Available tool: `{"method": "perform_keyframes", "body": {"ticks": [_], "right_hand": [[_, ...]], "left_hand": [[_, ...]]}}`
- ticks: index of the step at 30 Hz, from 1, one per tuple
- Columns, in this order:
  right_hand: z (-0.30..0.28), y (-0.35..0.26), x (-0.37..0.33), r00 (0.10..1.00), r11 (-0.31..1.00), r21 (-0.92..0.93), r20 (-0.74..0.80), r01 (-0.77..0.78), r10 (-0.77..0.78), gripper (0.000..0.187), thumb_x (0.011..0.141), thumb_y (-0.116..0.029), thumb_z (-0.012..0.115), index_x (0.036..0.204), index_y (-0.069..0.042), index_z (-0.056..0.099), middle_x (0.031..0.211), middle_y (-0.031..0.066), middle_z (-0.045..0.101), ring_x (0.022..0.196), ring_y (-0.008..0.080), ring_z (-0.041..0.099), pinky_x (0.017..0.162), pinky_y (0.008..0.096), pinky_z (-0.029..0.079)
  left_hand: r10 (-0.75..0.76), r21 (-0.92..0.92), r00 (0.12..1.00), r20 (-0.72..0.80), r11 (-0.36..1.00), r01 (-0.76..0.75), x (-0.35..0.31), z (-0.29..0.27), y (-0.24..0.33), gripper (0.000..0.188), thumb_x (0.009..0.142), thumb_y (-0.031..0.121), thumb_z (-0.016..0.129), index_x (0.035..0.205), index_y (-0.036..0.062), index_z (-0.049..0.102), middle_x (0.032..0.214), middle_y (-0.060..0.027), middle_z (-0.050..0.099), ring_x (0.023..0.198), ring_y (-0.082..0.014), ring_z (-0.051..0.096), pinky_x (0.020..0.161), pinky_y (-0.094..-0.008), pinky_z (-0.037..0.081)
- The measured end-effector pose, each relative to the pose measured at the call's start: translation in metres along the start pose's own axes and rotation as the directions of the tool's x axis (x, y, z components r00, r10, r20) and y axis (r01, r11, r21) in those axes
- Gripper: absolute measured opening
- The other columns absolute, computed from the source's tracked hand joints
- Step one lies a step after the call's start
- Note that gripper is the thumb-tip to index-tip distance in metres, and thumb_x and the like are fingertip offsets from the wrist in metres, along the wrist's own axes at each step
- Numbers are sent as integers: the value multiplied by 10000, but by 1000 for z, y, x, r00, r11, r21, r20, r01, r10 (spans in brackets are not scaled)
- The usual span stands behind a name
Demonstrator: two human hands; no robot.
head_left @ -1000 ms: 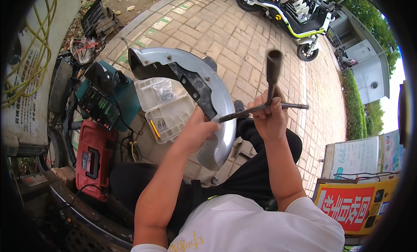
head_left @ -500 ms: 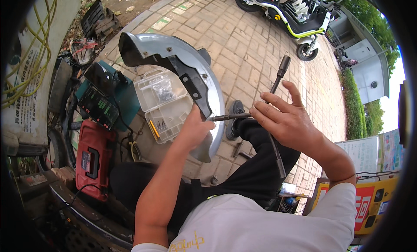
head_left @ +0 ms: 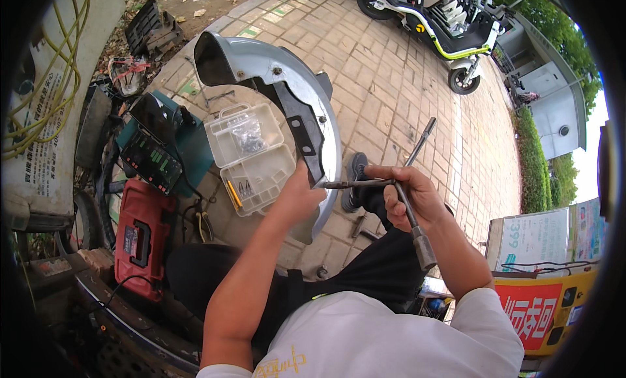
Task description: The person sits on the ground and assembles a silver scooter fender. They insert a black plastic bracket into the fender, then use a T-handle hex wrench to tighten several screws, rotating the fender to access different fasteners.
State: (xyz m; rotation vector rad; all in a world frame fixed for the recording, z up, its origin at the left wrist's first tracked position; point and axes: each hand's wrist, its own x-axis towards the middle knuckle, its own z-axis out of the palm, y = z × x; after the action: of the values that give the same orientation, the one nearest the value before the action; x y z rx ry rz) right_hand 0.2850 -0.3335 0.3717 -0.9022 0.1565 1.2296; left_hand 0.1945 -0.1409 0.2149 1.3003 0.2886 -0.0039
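Note:
My left hand (head_left: 298, 198) grips the lower inner edge of a curved silver fender (head_left: 330, 146), which stands up from the paving in front of me. A dark strip with holes (head_left: 301, 135) runs along its inner side. With curled fingers my right hand (head_left: 420, 194) holds a three-way socket wrench (head_left: 409, 215) at its hub. One arm of the wrench points left and its tip meets the fender right beside my left hand. The other two arms point away and toward me; the near one ends in a thick socket. What its tip sits on is hidden.
Left of the fender lies an opened clear parts case (head_left: 251, 153) with small bits and yellow sticks. Beyond it are a red toolbox (head_left: 140, 241), pliers (head_left: 205, 226) and a teal case (head_left: 195, 146). A hammer (head_left: 363, 229) lies near my shoe (head_left: 355, 176). Scooters (head_left: 443, 39) stand far right.
My right hand has gone from spread fingers to a closed hold on the wrench. The wrench's free arms have turned. The fender sits slightly farther right in the picture.

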Motion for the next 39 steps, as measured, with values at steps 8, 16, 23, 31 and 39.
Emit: {"method": "perform_keyframes", "body": {"ticks": [8, 16, 23, 31, 39], "right_hand": [[-5, -43, 1, 959, 663, -706, -276, -249, 65, 461, 1008, -163, 528, 1358, 132, 470, 715, 167, 683, 508, 199, 652, 479, 294, 546], [-14, 16, -13, 894, 976, -146, -441, -163, 84, 240, 1031, -236, 503, 1028, -19, 605, 697, 93, 645, 469, 166, 533, 473, 330, 443], [-7, 22, -50, 926, 604, -781, -329, -157, -184, 417, 993, -35, 483, 1402, -9, 561, 844, 89, 687, 657, 162, 619, 606, 295, 481], [2, -11, -43, 903, -709, -680, 402, 185, -151, 510, 754, -79, 700, 1253, -61, 596, 745, 47, 557, 630, 283, 582, 528, 418, 424], [3, -25, -26, 934, -694, -688, 351, 214, -60, 479, 782, -86, 691, 1254, -54, 611, 817, 67, 630, 711, 294, 645, 584, 412, 482]], "left_hand": [[-61, 90, 998, 12, 994, 59, -4, 2, 2, 658, 802, -1, 582, 1419, -49, 358, 1215, -215, 614, 1157, -294, 608, 993, -366, 462], [99, 387, 986, -130, 921, -42, -7, 6, 1, 594, 833, 104, 571, 1374, -25, 363, 1102, -325, 627, 1051, -511, 595, 915, -519, 473], [234, 415, 965, -120, 895, -165, -4, 15, -8, 568, 843, 108, 561, 1359, -24, 363, 1031, -341, 634, 979, -536, 596, 849, -572, 472], [183, 258, 977, -110, 954, -149, -4, 15, -10, 594, 848, 104, 595, 1383, -5, 361, 993, -263, 681, 960, -466, 644, 841, -504, 496], [227, 203, 968, -105, 958, -203, -9, 11, -9, 513, 843, 96, 602, 1311, -1, 416, 953, -226, 683, 918, -442, 655, 793, -464, 500]]}}
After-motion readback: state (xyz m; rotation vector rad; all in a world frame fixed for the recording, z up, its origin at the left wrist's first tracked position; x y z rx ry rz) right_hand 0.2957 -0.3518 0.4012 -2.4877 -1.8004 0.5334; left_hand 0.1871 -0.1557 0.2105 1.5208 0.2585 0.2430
